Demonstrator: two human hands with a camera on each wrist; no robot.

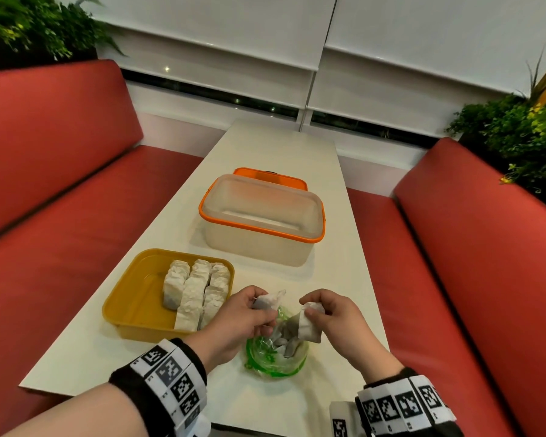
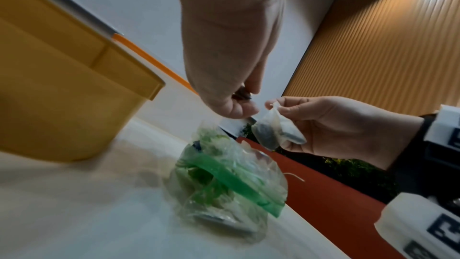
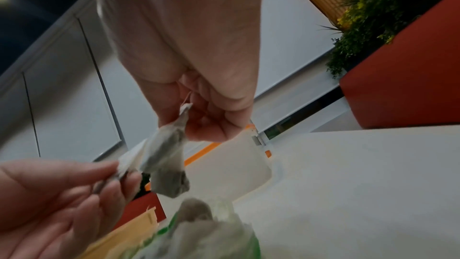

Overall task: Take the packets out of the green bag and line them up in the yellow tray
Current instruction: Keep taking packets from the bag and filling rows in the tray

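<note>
Can't count the packets left in the green bag, the crumpled plastic hides most of them. From the right wrist the bag is smeared with blur and cut off at the bottom edge. The left hand covers the near right corner of the yellow tray. The orange lid sits mostly behind the clear box.

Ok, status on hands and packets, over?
Left hand pinches one packet, right hand another. Green bag still holds more. Rows lie in yellow tray. Path clear.
</note>
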